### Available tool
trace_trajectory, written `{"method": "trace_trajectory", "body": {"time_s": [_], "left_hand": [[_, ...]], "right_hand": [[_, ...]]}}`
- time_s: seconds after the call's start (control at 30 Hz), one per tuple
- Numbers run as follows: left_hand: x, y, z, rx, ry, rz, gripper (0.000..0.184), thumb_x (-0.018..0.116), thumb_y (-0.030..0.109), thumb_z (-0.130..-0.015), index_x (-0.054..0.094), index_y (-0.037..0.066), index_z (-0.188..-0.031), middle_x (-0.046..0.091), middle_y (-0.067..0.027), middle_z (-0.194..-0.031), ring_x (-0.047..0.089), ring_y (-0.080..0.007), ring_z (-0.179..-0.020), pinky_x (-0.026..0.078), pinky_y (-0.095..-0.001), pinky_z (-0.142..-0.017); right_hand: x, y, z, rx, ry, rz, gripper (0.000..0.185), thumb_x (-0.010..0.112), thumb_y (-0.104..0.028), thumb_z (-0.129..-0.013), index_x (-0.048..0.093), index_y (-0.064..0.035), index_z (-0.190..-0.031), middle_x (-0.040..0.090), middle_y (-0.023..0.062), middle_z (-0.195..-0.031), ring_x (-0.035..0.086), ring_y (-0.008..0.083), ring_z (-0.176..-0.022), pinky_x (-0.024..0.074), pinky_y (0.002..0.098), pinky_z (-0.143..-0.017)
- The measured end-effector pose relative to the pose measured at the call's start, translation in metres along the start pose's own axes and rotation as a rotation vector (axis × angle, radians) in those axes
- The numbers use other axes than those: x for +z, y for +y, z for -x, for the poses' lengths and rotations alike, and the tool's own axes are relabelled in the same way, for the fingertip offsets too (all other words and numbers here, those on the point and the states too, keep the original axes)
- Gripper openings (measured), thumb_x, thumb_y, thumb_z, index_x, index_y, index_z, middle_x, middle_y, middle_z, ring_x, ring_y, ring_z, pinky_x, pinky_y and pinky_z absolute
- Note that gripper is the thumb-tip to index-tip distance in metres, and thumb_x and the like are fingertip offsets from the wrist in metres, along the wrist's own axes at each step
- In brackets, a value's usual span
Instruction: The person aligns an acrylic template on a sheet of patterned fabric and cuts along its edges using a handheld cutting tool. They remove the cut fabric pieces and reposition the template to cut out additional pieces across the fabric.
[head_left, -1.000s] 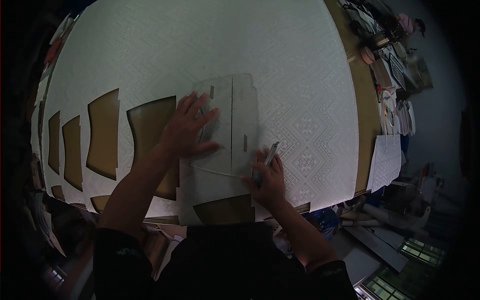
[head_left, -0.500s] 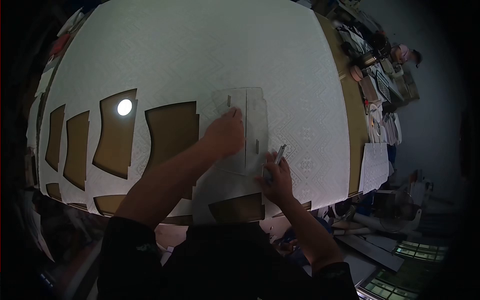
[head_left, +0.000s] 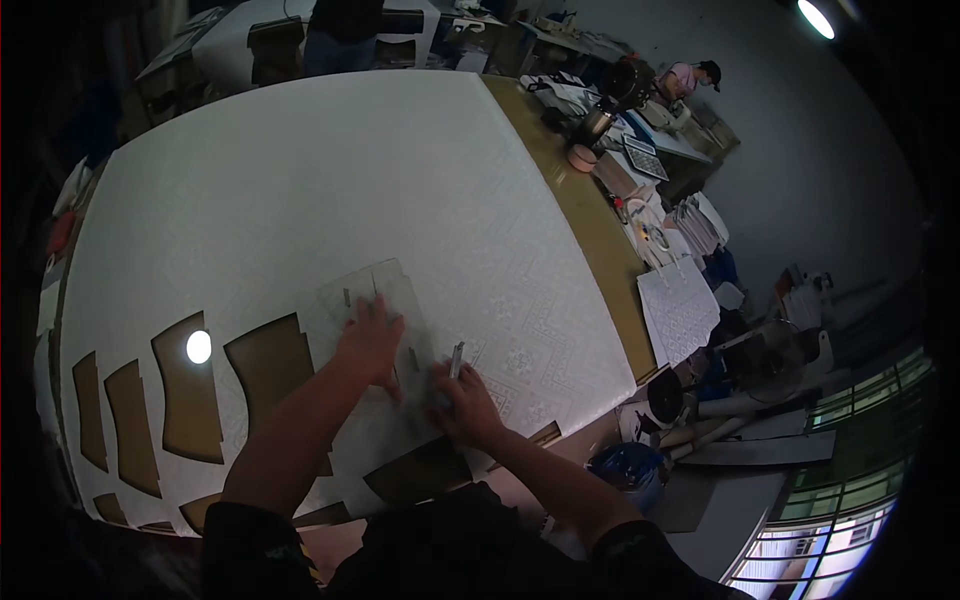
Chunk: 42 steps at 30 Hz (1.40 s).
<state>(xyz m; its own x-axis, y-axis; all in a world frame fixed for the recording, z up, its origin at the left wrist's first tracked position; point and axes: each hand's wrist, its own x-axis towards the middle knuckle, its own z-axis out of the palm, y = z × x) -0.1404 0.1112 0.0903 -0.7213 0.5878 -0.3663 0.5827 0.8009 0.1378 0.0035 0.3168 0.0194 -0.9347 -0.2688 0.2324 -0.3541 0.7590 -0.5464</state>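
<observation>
A large sheet of pale patterned fabric (head_left: 300,170) covers the table. On it lies a translucent template (head_left: 400,290) with a dark centre line and small slots. My left hand (head_left: 372,345) rests on the template, fingers spread. Near the template's lower right edge is my right hand (head_left: 465,400), its fingers wrapped round a slim metallic tool (head_left: 457,358) that points up and away. Curved cut-outs, one of them a wide opening (head_left: 268,365) left of the template, show the brown table surface.
Papers, a calculator (head_left: 645,158), a metal flask (head_left: 597,122) and a pink round container (head_left: 581,158) are along the right side. One person (head_left: 685,80) sits at the back right; another (head_left: 345,30) stands beyond the far edge. A fan (head_left: 770,360) is at right.
The view has tilted up, bringing the far tables and a second person into sight. My left hand has gone from bunched fingers to spread on the template. The tool is still in my right hand.
</observation>
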Motion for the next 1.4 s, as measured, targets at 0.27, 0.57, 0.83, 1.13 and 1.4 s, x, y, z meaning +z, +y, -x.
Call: {"method": "trace_trajectory", "body": {"time_s": [0.27, 0.57, 0.83, 1.13, 1.4], "left_hand": [[0.001, 0.007, -0.011, -0.091, -0.11, -0.057, 0.156, 0.102, 0.059, -0.04, 0.023, 0.005, -0.163, 0.012, -0.0299, -0.171, 0.017, -0.0531, -0.156, 0.036, -0.0612, -0.121], [0.004, 0.005, -0.019, -0.076, -0.162, -0.083, 0.163, 0.1, 0.062, -0.037, 0.018, 0.0, -0.164, 0.011, -0.0363, -0.169, 0.016, -0.0584, -0.154, 0.03, -0.0564, -0.125], [-0.005, 0.013, -0.013, -0.122, -0.176, -0.066, 0.155, 0.102, 0.054, -0.046, 0.017, 0.002, -0.165, 0.011, -0.0305, -0.171, 0.016, -0.0547, -0.156, 0.036, -0.0539, -0.124], [-0.003, 0.011, -0.008, -0.139, -0.134, -0.029, 0.152, 0.104, 0.051, -0.047, 0.019, 0.011, -0.167, 0.01, -0.0222, -0.174, 0.016, -0.0476, -0.158, 0.041, -0.0561, -0.119], [-0.005, 0.01, -0.006, -0.131, -0.142, -0.026, 0.151, 0.103, 0.049, -0.048, 0.018, 0.009, -0.166, 0.009, -0.0259, -0.173, 0.017, -0.0495, -0.158, 0.038, -0.0529, -0.122]], "right_hand": [[-0.005, 0.0, 0.06, -0.026, -0.171, -0.149, 0.043, 0.078, -0.013, -0.086, 0.063, -0.0125, -0.126, 0.07, 0.0168, -0.113, 0.068, 0.0388, -0.103, 0.0574, 0.0476, -0.086], [-0.055, -0.011, 0.054, 0.159, 0.036, -0.467, 0.018, 0.077, -0.006, -0.09, 0.075, -0.0079, -0.108, 0.072, 0.013, -0.095, 0.073, 0.0293, -0.084, 0.0589, 0.037, -0.073], [-0.066, 0.004, 0.029, 0.327, -0.126, -0.382, 0.01, 0.076, -0.006, -0.093, 0.072, -0.0019, -0.101, 0.078, 0.015, -0.094, 0.077, 0.0207, -0.081, 0.0584, 0.0342, -0.075], [-0.092, -0.002, -0.026, 0.098, -0.366, -0.25, 0.018, 0.083, -0.013, -0.089, 0.073, -0.0056, -0.103, 0.077, 0.0115, -0.087, 0.076, 0.0272, -0.078, 0.0573, 0.0354, -0.071], [-0.09, -0.001, -0.04, -0.005, -0.51, -0.235, 0.017, 0.082, -0.011, -0.089, 0.073, -0.0066, -0.102, 0.077, 0.0112, -0.088, 0.076, 0.029, -0.079, 0.0576, 0.0365, -0.07]]}}
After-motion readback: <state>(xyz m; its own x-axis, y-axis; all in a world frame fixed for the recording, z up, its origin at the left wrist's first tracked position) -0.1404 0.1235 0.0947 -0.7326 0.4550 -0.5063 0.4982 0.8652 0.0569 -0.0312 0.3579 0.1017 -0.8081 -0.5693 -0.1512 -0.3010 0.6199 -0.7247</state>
